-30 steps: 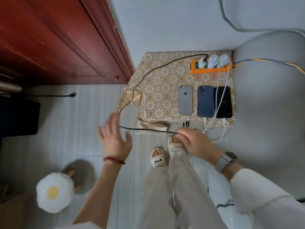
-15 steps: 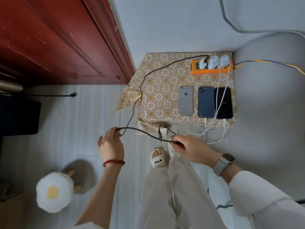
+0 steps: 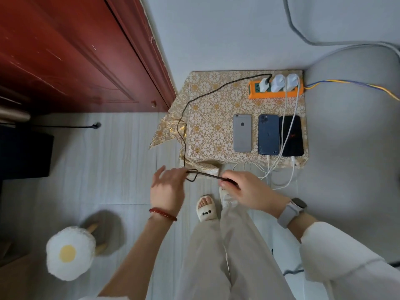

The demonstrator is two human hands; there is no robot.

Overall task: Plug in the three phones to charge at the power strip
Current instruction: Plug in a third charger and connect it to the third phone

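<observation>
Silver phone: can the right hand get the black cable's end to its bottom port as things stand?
Probably yes. The silver phone lies at the cloth's near edge, its bottom end uncovered; the right hand pinches the black cable just below it.

Orange power strip (image 3: 276, 92) at back of gold floral-cloth table (image 3: 214, 118), 3 phones side by side in front: silver (image 3: 242, 133) left, blue (image 3: 268, 134) mid, black (image 3: 292, 136) right
</observation>
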